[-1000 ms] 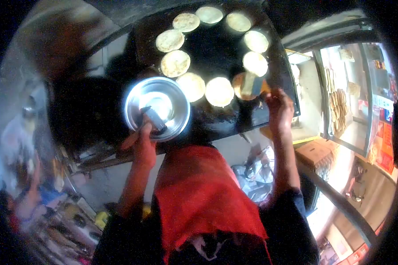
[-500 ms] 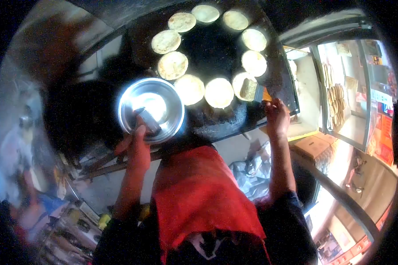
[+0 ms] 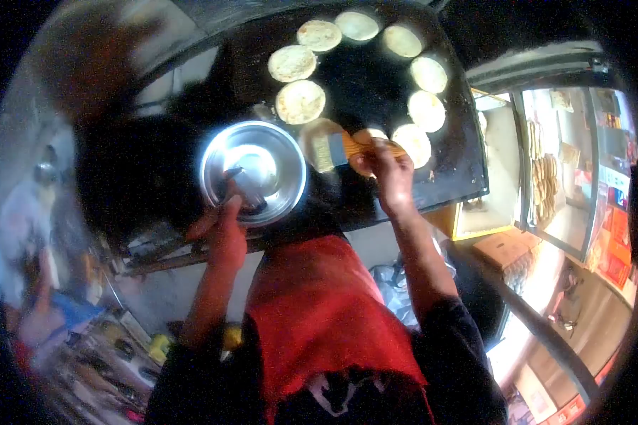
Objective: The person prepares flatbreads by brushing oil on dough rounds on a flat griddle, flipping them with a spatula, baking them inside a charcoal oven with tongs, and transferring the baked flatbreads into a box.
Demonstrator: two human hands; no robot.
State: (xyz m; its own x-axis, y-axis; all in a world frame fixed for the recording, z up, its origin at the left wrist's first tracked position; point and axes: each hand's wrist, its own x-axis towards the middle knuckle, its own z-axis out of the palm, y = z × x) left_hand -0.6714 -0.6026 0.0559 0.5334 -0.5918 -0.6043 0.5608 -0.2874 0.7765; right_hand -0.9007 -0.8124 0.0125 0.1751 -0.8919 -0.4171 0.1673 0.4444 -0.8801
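Note:
A ring of several round flatbreads (image 3: 300, 102) lies on a dark griddle (image 3: 439, 170). My right hand (image 3: 395, 173) is closed on the orange handle of a wide flat brush (image 3: 331, 150), its bristles over the flatbread at the lower left of the ring. Behind the handle another flatbread is partly hidden. My left hand (image 3: 228, 219) grips a shiny metal bowl (image 3: 295, 173) by its near side, left of the ring. A dark, blocky object inside the bowl, by my left fingers, is too blurred to name.
At the right stands a glass-fronted case (image 3: 588, 177) with stacked flatbreads inside. Below it is a cardboard box (image 3: 507, 244). A silvery plastic bag (image 3: 393, 283) hangs under the griddle's edge. Part of another person's arm (image 3: 44, 297) shows at the lower left.
My right hand has moved left with the brush, from the flatbread at the ring's lower right to the one at its lower left. The left hand still holds the bowl. The view has shifted slightly.

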